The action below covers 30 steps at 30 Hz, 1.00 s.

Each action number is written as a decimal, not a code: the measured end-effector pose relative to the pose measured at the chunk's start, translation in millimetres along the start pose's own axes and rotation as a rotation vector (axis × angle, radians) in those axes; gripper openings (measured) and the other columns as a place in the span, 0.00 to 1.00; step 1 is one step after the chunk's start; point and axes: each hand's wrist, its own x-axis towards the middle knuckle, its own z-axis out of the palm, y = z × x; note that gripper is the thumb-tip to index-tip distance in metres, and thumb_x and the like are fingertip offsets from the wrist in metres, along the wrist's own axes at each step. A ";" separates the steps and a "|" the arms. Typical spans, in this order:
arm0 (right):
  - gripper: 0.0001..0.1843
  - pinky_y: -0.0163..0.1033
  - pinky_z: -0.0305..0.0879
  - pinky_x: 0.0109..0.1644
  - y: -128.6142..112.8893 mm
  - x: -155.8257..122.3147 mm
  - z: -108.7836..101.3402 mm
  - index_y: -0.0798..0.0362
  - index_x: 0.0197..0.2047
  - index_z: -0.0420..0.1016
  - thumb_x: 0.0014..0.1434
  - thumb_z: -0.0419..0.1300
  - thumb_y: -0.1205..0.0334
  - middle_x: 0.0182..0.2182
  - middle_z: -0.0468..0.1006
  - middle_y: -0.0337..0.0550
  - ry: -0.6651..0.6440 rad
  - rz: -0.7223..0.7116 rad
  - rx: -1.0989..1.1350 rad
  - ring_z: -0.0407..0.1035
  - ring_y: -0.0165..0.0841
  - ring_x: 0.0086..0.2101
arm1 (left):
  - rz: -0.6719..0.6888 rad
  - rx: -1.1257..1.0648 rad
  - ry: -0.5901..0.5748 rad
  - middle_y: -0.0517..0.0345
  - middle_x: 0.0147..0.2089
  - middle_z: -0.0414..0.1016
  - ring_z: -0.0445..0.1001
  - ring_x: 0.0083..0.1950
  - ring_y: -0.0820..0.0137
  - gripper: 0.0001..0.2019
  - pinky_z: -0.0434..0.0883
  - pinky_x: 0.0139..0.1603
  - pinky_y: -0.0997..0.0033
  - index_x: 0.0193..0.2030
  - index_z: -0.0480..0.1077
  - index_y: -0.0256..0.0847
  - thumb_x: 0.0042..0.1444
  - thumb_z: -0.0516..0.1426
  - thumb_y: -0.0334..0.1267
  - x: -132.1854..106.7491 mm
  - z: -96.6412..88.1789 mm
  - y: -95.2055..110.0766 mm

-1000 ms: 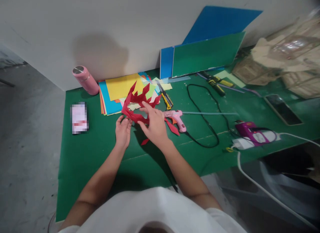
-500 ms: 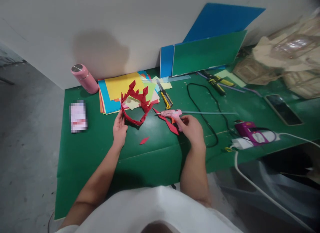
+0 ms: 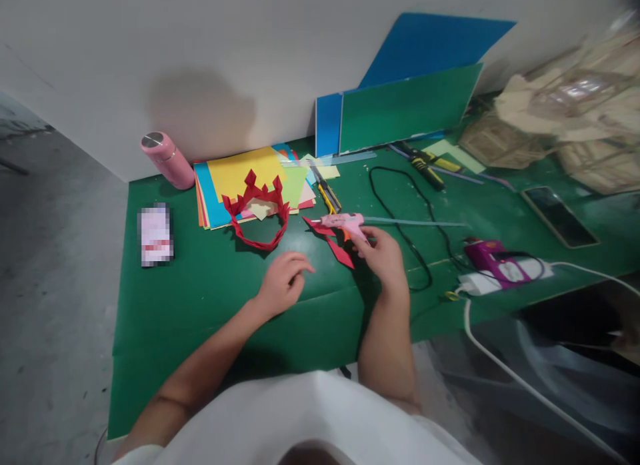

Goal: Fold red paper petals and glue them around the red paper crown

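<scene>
My right hand (image 3: 383, 255) is wrapped round the handle of a pink hot glue gun (image 3: 345, 221), its nozzle pointing left and a long glue stick jutting from its back. Folded red paper strips (image 3: 340, 252) lie under and beside the gun. My left hand (image 3: 285, 282) is low over the table with its fingers curled together. Whatever may be between those fingers is hidden, and the small red paper diamond seen earlier there is covered. Behind that hand a red folded-paper crown (image 3: 261, 244) stands upright, points up, touched by neither hand.
Coloured paper sheets (image 3: 220, 178), a pink bottle (image 3: 170, 162) and a blurred-out card (image 3: 156, 235) are at the left. Cutters (image 3: 327, 192), pliers (image 3: 427, 168), a black cable (image 3: 373, 185), a phone (image 3: 560, 215) and a power strip (image 3: 483, 283) lie rightward. Boards (image 3: 410, 108) lean on the wall.
My left hand has let go of the crown and moved right and nearer, over the small red diamond. The crown now rests slightly farther left. My right hand keeps the glue gun nearly still.
</scene>
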 end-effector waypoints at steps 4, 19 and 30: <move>0.28 0.39 0.69 0.27 -2.4 -1.1 -0.1 0.57 0.45 0.75 0.48 0.62 0.44 0.37 0.79 0.50 0.041 0.015 0.184 0.71 0.32 0.23 | -0.035 0.074 -0.139 0.47 0.54 0.73 0.70 0.57 0.57 0.16 0.65 0.60 0.51 0.45 0.74 0.43 0.53 0.52 0.25 26.4 21.0 -12.2; 0.27 0.35 0.63 0.24 -8.4 -0.8 6.4 0.56 0.42 0.75 0.48 0.64 0.42 0.25 0.73 0.38 0.184 -0.002 0.352 0.65 0.27 0.21 | -0.022 0.743 -0.337 0.44 0.47 0.74 0.70 0.47 0.58 0.15 0.68 0.45 0.60 0.50 0.73 0.36 0.62 0.50 0.26 72.7 46.5 -43.6; 0.28 0.33 0.58 0.25 -10.8 -1.2 12.5 0.51 0.39 0.66 0.43 0.67 0.42 0.25 0.70 0.33 0.122 -0.063 0.398 0.60 0.26 0.22 | -0.272 -0.110 0.130 0.56 0.34 0.77 0.71 0.29 0.73 0.13 0.69 0.30 0.74 0.39 0.74 0.40 0.58 0.59 0.48 22.6 -0.6 1.5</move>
